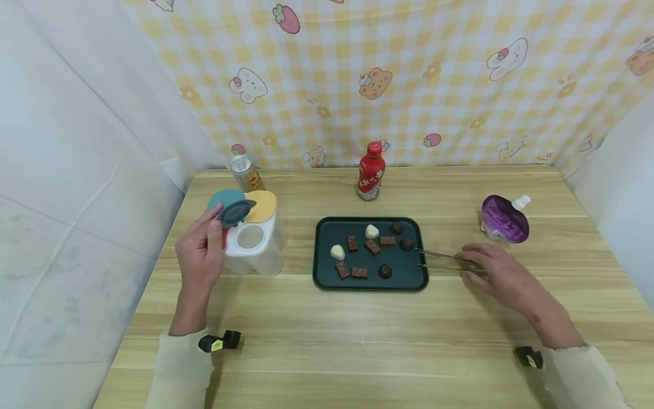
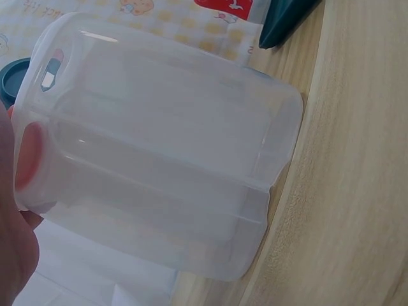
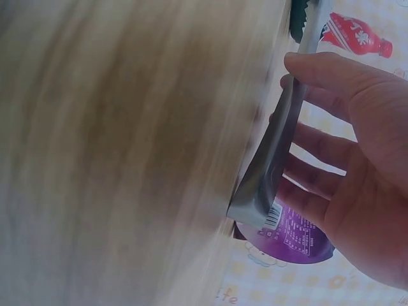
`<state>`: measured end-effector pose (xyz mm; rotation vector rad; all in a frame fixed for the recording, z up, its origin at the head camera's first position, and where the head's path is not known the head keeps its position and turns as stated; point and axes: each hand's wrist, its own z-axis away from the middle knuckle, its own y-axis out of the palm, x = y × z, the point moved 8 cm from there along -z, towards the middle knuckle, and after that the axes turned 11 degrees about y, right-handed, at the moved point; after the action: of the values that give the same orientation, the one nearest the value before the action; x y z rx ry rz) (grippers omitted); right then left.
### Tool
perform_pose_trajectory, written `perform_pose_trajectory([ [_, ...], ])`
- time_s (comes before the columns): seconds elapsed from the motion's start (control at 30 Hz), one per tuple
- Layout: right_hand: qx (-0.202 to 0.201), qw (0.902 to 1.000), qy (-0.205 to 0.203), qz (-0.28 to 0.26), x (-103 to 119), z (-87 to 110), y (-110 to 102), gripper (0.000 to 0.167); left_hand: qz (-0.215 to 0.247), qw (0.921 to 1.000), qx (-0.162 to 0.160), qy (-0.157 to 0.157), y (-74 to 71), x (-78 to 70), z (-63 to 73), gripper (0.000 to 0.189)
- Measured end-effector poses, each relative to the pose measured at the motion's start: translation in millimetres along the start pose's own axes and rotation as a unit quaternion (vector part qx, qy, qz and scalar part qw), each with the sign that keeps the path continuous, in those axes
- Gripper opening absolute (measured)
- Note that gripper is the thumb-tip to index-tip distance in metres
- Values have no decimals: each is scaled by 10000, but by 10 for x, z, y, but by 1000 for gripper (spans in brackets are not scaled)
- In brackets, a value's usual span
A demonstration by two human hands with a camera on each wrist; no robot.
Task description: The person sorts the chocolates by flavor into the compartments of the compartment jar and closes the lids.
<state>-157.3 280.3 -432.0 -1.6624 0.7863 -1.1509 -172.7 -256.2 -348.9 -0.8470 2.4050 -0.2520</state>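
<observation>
My left hand [image 1: 201,250] pinches a dark blue-grey lid [image 1: 236,213], raised above a clear container [image 1: 265,258] with several compartments. One round opening [image 1: 250,236] in its top is uncovered; a teal lid [image 1: 225,198] and a yellow lid [image 1: 263,205] sit behind it. My right hand [image 1: 498,272] holds metal tongs [image 3: 271,153] between thumb and fingers. The tongs' arms are spread apart, their tips over the right rim of a dark tray [image 1: 322,227], one beside a round dark chocolate [image 1: 406,245]. Brown chocolate bars [image 1: 359,273] and white chocolates [image 1: 338,252] lie on the tray.
A can [image 1: 246,173] stands behind the container. Behind the tray is a red bottle [image 1: 371,172]. A purple pouch with a white spout [image 1: 504,220] lies beyond my right hand. A patterned yellow curtain [image 1: 327,85] hangs along the table's back edge.
</observation>
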Motion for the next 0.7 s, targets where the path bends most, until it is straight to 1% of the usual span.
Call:
perform_pose_trajectory([
  [0.13,76,9999,67,-20,0,-5,3,40,15,10000,-15,22,4,-1,2,40],
  [0.27,226,9994,276,4,-16,-15,2,35,21,10000,-61,73,6,-6,-3,42],
  [0.37,165,9992,351,20,-12,-13,-39,33,15,9999,-73,92,5,-10,-6,43],
  [0.47,-41,9997,245,21,25,-6,-100,34,6,9999,-96,77,2,-10,-5,43],
  [0.57,-206,9997,96,-90,80,-6,-147,35,-14,9999,-103,61,-1,-10,-1,43],
  [0.63,-313,9993,-58,-195,130,-9,-172,36,-35,9999,-89,58,-2,-9,1,43],
  [0.7,-419,9981,-297,-344,196,-10,-193,38,-37,9999,-87,44,-1,-2,0,42],
])
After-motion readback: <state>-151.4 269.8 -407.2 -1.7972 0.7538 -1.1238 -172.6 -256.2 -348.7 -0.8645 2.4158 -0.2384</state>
